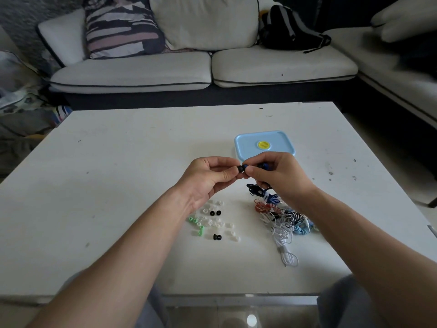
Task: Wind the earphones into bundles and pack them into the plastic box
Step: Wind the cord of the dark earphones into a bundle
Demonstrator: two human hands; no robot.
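Two hands meet above the white table (pixel 130 162), near its middle. The left hand (pixel 208 178) pinches a black ear tip (pixel 240 168) between thumb and forefinger, its other fingers loosely curled. The right hand (pixel 276 176) has its fingers curled round a blue earphone (pixel 266 165), thumb pressed against it; the bud end touches the black ear tip, but I cannot tell whether the tip is seated on it. The dark blue cord (pixel 255 189) hangs from the right hand down to the table. Below it, under the right wrist, lies a tangled pile of earphones (pixel 283 214) in red, white, black-and-white and light blue, unwound, with one white cord (pixel 287 254) trailing toward the near edge. Scattered ear tips (pixel 212 221), mostly white with some green and three black, lie on the table under the left wrist, just left of the pile. The plastic box (pixel 279 138) sits right behind the hands, light blue lid on, with a yellow disc (pixel 263 145) at the lid's centre. A pale sofa (pixel 165 72) stands beyond the table with a patterned cushion (pixel 120 27) and a black backpack (pixel 288 29) on it.
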